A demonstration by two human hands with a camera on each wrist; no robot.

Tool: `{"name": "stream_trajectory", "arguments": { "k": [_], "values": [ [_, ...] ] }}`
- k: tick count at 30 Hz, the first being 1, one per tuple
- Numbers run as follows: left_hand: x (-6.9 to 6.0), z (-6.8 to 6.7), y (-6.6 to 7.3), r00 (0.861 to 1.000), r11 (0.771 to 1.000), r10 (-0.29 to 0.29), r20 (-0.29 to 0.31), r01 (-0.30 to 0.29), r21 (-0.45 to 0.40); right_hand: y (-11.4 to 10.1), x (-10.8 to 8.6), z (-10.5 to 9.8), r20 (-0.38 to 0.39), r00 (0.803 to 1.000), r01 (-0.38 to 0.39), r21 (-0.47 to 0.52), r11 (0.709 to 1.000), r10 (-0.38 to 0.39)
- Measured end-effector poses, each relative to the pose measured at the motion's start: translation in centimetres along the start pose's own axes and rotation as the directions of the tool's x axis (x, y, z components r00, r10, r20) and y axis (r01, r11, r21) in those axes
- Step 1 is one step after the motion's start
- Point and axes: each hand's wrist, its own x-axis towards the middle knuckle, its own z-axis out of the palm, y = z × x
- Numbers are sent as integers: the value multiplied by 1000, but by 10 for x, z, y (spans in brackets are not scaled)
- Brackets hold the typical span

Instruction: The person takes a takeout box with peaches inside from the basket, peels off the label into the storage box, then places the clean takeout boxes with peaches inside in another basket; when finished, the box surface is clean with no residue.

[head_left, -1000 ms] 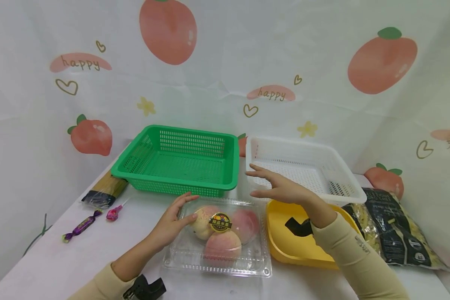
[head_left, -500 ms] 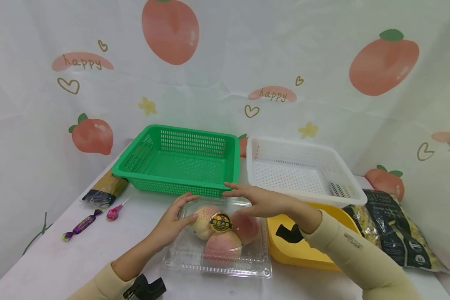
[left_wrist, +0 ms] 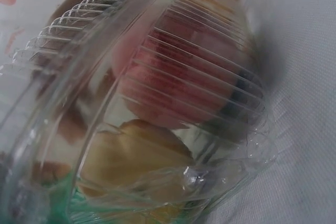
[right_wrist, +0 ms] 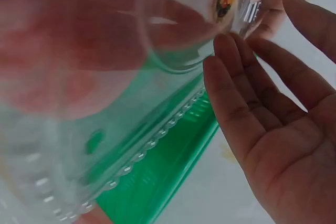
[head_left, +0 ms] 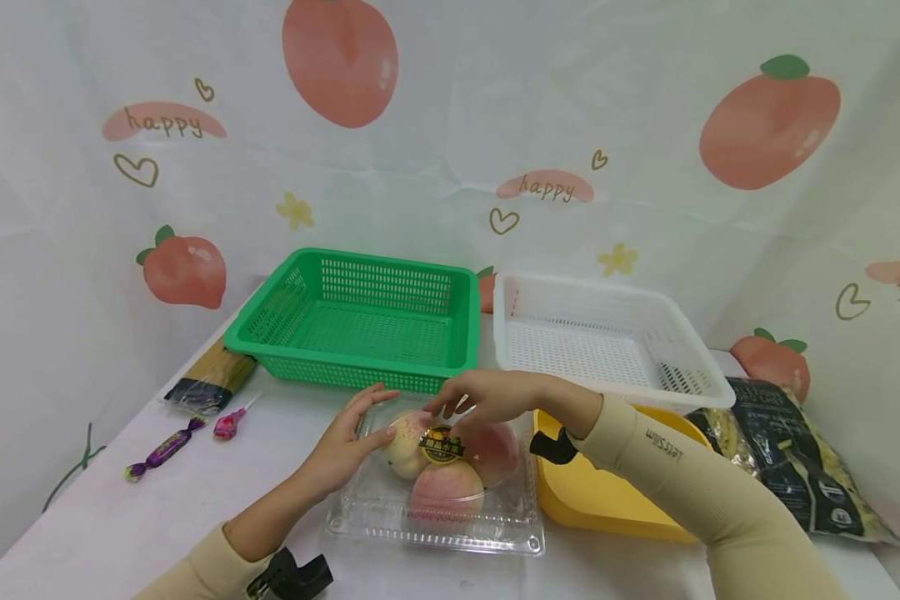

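Observation:
A clear lidded box (head_left: 510,525) with three peaches (head_left: 447,492) and a black-and-gold label (head_left: 441,445) lies on the white table. My left hand (head_left: 345,446) rests at its left edge, fingers spread along the rim and thumb on the lid. Over the back of the lid is my right hand (head_left: 495,398), its fingers bent slightly downward beside the label. In the right wrist view the fingers of that hand (right_wrist: 278,108) are loosely bent near the lid with nothing between them. The left wrist view shows peaches (left_wrist: 173,72) through the ribbed plastic.
Behind the box stand a green basket (head_left: 375,367) and a white basket (head_left: 607,287). A yellow tray (head_left: 607,508) is at its right, with a black pasta bag (head_left: 787,458) beyond. Noodles (head_left: 213,379), a wrapped candy (head_left: 167,448) and a lollipop (head_left: 227,425) lie at the left.
My right hand has moved left from over the white basket and yellow tray to above the box lid, and its fingers have bent downward. The left hand has stayed in place.

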Motion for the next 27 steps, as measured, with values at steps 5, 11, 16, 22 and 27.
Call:
{"name": "stream_trajectory", "arguments": {
  "k": [5,11,16,22,27],
  "values": [
    [0,0,0,1000,1000,-8,1,8,1,0,10,2,4,1000,-21,-20,1000,21],
    [-1,0,-1,1000,1000,-3,2,3,-8,-3,17,4,11,1000,-4,-67,998,5],
    [-1,0,-1,1000,1000,2,6,-2,-16,-3,23,5,1,1000,15,-83,996,-15],
    [-1,0,0,1000,1000,8,9,-7,-13,-1,27,6,-25,999,-28,-43,999,27],
    [-1,0,-1,1000,1000,12,4,-12,1,-2,30,7,-38,999,-35,-75,997,32]
  ]
}}
